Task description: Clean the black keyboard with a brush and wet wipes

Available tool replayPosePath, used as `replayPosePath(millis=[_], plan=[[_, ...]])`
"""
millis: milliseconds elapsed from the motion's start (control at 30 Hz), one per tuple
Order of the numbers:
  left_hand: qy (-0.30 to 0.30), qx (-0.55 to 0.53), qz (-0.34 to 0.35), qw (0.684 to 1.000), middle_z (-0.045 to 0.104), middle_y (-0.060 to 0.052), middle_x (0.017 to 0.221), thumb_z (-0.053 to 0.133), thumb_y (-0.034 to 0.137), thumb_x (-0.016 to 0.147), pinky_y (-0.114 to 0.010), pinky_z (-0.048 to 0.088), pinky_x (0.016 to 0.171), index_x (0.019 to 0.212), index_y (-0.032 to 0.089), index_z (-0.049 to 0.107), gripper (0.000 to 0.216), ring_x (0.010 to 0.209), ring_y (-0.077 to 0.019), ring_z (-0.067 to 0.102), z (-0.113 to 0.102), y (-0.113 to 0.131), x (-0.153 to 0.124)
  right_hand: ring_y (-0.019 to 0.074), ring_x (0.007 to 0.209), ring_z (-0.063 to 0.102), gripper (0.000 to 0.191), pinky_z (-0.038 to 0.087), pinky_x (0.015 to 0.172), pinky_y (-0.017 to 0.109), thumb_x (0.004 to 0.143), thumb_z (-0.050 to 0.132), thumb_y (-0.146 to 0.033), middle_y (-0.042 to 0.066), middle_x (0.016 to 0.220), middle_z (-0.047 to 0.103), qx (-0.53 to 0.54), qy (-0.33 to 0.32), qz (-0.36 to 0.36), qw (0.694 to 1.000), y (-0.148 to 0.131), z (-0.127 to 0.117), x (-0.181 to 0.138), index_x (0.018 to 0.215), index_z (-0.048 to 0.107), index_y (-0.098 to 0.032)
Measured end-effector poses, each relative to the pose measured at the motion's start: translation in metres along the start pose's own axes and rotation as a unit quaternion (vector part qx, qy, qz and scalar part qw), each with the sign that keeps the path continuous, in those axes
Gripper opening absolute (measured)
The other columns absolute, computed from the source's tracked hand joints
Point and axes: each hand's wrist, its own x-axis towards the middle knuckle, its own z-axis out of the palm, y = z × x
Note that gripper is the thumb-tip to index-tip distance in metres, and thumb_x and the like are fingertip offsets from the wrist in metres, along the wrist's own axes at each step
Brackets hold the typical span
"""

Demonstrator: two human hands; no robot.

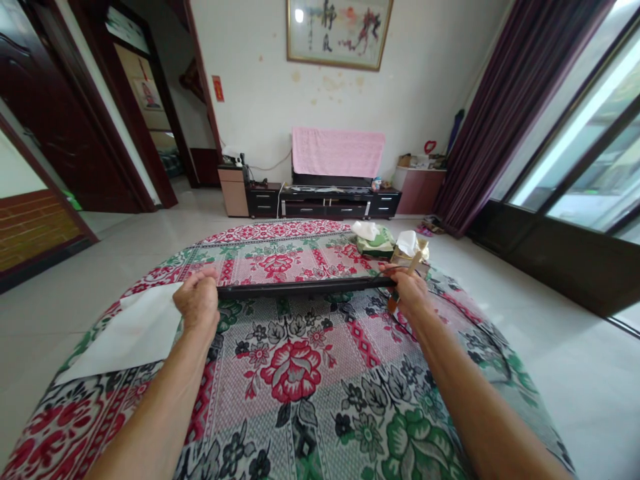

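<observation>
A long, thin black object (305, 288) is held level above the table, seen nearly edge-on, so its kind cannot be made out. My left hand (199, 301) is closed around its left end. At the opposite end, my right hand (407, 288) grips it with fingers bent over the edge. A brush with a pale wooden handle (417, 257) also sits in my right hand, its brownish head pointing down beneath the palm. From near the right end, a thin black cable (493, 337) trails across the patterned tablecloth (295, 427).
White paper (130, 333) lies on the table left of my left hand. Two tissue boxes, one green (376, 243) and one brownish (423, 252), stand beyond my right hand. Past the table are a low black cabinet (305, 208) and a screen under a pink towel (337, 152).
</observation>
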Motion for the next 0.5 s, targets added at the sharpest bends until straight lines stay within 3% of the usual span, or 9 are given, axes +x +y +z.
replayPosePath(millis=[500], plan=[[0.016, 0.005, 0.048, 0.999, 0.065, 0.000, 0.070, 0.043, 0.020, 0.055, -0.030, 0.050, 0.065, 0.075, 0.017, 0.068, 0.032, 0.068, -0.0173, 0.061, 0.0015, -0.0056, 0.0012, 0.0182, 0.074, 0.057, 0.024, 0.039, 0.054, 0.025, 0.054, 0.053, -0.022, 0.002, 0.082, 0.072, 0.033, 0.024, -0.018, 0.999, 0.0012, -0.0002, 0.0011, 0.071, 0.069, -0.020]])
